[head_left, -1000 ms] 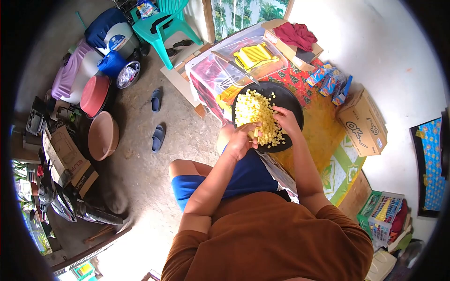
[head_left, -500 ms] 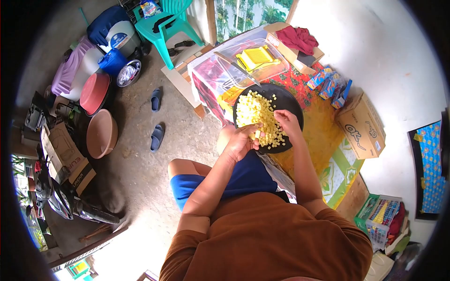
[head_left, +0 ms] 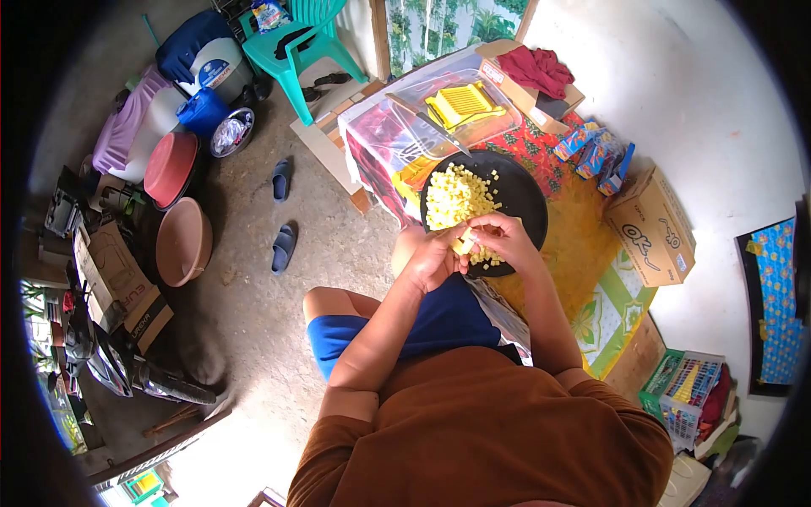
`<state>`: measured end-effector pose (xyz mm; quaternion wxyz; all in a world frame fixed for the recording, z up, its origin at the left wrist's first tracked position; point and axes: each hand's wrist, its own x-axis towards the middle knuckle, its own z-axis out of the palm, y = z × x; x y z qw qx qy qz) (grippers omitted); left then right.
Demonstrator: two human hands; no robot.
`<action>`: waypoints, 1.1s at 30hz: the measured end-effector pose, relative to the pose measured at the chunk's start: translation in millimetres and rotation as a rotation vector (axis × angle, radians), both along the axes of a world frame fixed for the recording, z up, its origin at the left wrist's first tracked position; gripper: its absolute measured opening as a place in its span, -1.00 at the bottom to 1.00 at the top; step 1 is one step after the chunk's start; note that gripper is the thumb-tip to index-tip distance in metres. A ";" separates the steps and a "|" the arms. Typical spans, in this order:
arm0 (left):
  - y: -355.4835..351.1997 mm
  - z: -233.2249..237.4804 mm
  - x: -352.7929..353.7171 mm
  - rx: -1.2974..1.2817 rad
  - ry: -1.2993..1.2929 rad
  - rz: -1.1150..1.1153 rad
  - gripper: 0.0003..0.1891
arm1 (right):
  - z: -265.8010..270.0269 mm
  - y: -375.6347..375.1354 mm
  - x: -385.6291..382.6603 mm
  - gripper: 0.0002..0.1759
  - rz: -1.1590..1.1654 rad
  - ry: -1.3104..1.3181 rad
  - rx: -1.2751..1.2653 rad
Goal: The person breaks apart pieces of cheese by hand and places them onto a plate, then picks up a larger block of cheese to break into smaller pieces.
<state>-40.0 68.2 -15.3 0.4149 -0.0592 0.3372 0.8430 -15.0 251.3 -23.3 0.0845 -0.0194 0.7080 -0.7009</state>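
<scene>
Patterned cloth [head_left: 583,245] carries one black pan [head_left: 528,203] of yellow cubes [head_left: 452,198]. At its near rim, left hand [head_left: 431,258] and right hand [head_left: 504,238] — both curled — pinch one yellow piece [head_left: 463,245].

Two hands, left hand [head_left: 431,258] and right hand [head_left: 505,241], with one yellow piece [head_left: 463,245] between them; one black tray [head_left: 525,193], yellow cubes [head_left: 456,196] too many to count. Left: two blue sandals [head_left: 284,247], two round basins [head_left: 171,169]. Far: one teal chair [head_left: 296,44], one yellow slicer [head_left: 460,103], one knife [head_left: 427,122].
</scene>
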 end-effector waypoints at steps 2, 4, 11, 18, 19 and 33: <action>-1.3 3.9 -0.1 0.001 0.004 0.002 -0.73 | -1.6 3.2 -0.6 -0.82 -0.046 -0.025 0.038; -1.5 0.7 -1.4 -0.005 0.011 0.000 -0.74 | -0.3 3.2 -0.3 -0.82 -0.086 -0.034 0.041; 3.0 -9.6 -1.8 -0.147 0.160 0.027 -0.77 | 5.2 2.8 3.9 -0.82 -0.111 -0.051 -0.003; 3.3 -14.5 -0.2 -0.103 0.176 0.044 -0.78 | 4.3 6.1 6.2 -0.79 -0.111 -0.091 -0.103; 3.1 -15.0 -0.1 -0.097 0.177 0.043 -0.78 | 4.2 6.0 6.6 -0.79 -0.113 -0.097 -0.118; 7.0 -6.6 3.8 -0.107 0.199 0.023 -0.76 | 5.3 7.9 11.5 -0.83 -0.181 -0.178 -0.252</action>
